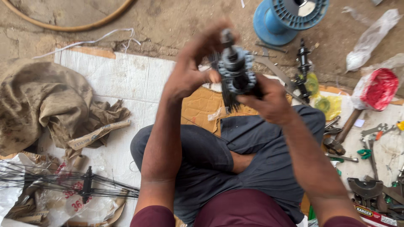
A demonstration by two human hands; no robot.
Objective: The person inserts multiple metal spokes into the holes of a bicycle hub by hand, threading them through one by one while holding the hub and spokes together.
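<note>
Hub: a dark bicycle wheel hub (pixel 235 69) with a bundle of thin black spokes (pixel 229 98) hanging from its flange, held up in the upper middle of the frame, above the person's lap.
Left hand: the left hand (pixel 191 69) has its grip pinched on the hub's left side, thumb against the flange and fingers curled over the axle end.
Right hand: the right hand (pixel 269 98) has its grip clenched around the hub's lower right side from beneath.
Floor: bare, dusty concrete floor (pixel 176 25) across the top of the frame, cracked and stained.
Covering: a white woven mat (pixel 122 80) is spread over the floor at centre left, with a torn piece of brown cardboard (pixel 202 105) on it just under the hub.
Left side: a crumpled brown sack (pixel 46 101) lies at middle left; a second hub with spokes (pixel 86 183) fanned out rests at lower left on plastic wrapping.
Top: a blue plastic spool (pixel 286 17) stands on the concrete at upper right, and a curved hoop (pixel 71 27) lies at upper left.
Right side: a hammer (pixel 343 132), wrenches (pixel 374 132) and other metal tools lie scattered at the right edge, near a red lid (pixel 381 88) in clear plastic.
Posture: the person sits cross-legged on the mat in dark grey trousers (pixel 261 168).
</note>
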